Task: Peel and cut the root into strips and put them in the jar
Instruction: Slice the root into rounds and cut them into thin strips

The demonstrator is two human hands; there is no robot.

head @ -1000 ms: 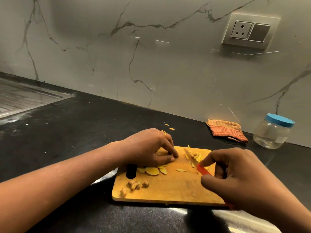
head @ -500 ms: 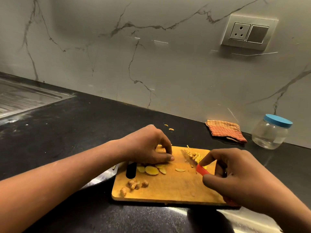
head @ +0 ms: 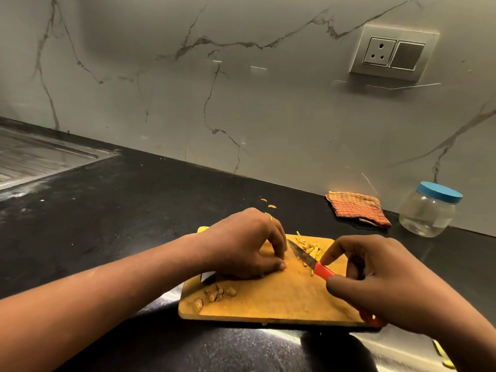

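Marble-veined wall (head: 241,103) runs behind; socket plate (head: 393,53) is set in it, upper right. Black bench (head: 120,210) below it. Steel sink drainer (head: 35,159) at far left.

Wooden cutting board (head: 281,299) lies on the bench, near centre-right, with both hands over it.

Left hand (head: 249,248): on the left half of the board, fingers curled down, fingertips and thumb pressed to the wood. Cannot tell what, if anything, is held beneath it.

Right hand (head: 375,277): over the board's right edge, wrapped round the red handle of the knife (head: 306,259), forefinger extended to where handle meets blade. Blade angles far-left, tip just beside the left hand's fingertips.

Jar (head: 426,213): clear, blue lid on, standing on the bench far right, close to the wall and well apart from the board. Folded orange checked cloth (head: 358,210) just left of it.

Root: cut yellow strips (head: 311,248) are heaped on the far part of the board, just right of the blade. Brownish peel scraps (head: 217,292) lie at the board's near-left corner. Two small yellow bits (head: 268,204) are on the bench beyond the left hand.
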